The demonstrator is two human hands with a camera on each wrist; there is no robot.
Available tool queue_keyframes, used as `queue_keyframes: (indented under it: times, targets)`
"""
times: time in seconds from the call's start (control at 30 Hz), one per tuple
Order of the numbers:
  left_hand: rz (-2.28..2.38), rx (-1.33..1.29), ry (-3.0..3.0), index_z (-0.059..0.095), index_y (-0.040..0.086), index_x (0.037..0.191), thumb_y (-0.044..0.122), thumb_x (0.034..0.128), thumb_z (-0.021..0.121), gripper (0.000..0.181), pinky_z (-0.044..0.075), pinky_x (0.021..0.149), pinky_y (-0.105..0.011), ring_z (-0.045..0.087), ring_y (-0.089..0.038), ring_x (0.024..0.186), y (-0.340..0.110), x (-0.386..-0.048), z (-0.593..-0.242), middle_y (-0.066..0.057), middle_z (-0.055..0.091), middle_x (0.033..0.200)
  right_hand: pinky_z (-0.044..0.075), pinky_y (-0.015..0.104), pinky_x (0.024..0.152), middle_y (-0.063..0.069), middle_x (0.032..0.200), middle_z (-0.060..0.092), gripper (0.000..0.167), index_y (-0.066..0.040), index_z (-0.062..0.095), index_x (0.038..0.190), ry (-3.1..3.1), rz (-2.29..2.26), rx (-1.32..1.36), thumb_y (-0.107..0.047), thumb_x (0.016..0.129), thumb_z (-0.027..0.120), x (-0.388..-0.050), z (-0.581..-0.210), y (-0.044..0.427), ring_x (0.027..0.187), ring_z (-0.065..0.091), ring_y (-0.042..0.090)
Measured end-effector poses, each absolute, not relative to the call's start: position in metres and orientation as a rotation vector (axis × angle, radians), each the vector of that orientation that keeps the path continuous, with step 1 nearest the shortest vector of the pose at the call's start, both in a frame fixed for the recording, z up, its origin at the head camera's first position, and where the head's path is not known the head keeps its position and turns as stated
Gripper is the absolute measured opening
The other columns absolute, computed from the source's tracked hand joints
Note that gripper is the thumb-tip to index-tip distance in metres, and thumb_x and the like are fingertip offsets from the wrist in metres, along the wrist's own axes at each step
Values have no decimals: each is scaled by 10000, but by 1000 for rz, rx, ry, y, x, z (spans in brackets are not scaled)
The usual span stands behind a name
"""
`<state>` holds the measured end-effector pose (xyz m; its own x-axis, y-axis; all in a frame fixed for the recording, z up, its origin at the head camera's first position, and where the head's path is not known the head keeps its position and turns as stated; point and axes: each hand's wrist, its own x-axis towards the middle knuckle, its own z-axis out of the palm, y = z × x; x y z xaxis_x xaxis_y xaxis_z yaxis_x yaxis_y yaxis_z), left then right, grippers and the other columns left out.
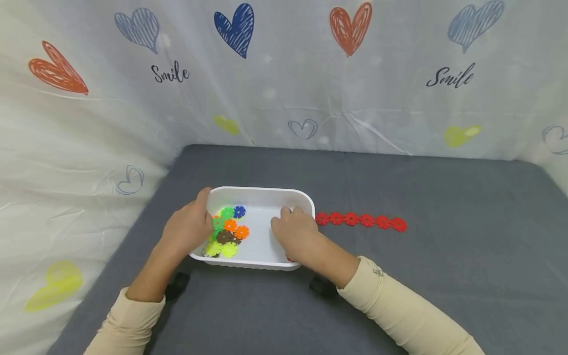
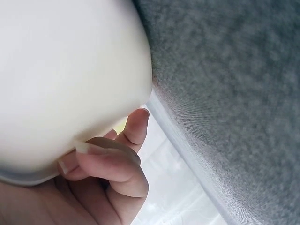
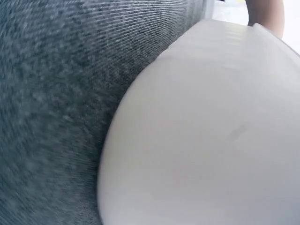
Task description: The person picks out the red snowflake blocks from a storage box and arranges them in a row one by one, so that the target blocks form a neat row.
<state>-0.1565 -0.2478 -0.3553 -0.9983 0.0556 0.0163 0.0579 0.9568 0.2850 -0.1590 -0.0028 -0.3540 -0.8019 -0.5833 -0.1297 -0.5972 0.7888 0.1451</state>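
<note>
A white plastic tray [image 1: 255,264] sits on the dark cloth, with flower-shaped discs [image 1: 225,235] in green, orange, yellow, brown and blue heaped in its left part. My left hand [image 1: 188,224] grips the tray's left rim; in the left wrist view its fingers [image 2: 115,164] curl against the tray's side. My right hand [image 1: 296,231] reaches into the right end of the tray with bent fingers. Its fingertips are hidden, so I cannot tell what they hold. A little red [image 1: 290,259] shows beneath that hand. The right wrist view shows mostly the tray's outer wall [image 3: 201,131].
Several red flower discs [image 1: 366,220] lie in a row on the grey cloth [image 1: 443,276], running right from the tray's right side. Behind and to the left hangs a white curtain [image 1: 275,88] printed with hearts.
</note>
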Motion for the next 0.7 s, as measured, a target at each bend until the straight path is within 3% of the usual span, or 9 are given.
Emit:
queue_keyframes:
  times: [0.3, 0.7]
  targets:
    - [-448, -74, -3107, 263, -22, 1515, 68, 968, 391, 570, 501, 686, -550, 644, -386, 840, -247, -157, -355, -291, 628, 1191, 532, 353, 635, 115, 940, 596, 469, -71, 613, 1116, 3004, 98, -980, -217, 743, 856, -157, -357, 2, 815, 551, 267]
    - [-451, -79, -3105, 263, -29, 1515, 71, 978, 402, 563, 499, 648, -516, 633, -348, 778, -247, -157, -356, -293, 630, 1182, 515, 352, 618, 79, 896, 601, 291, -86, 660, 1067, 3073, -73, -1018, -101, 804, 782, -156, -359, 6, 748, 556, 248]
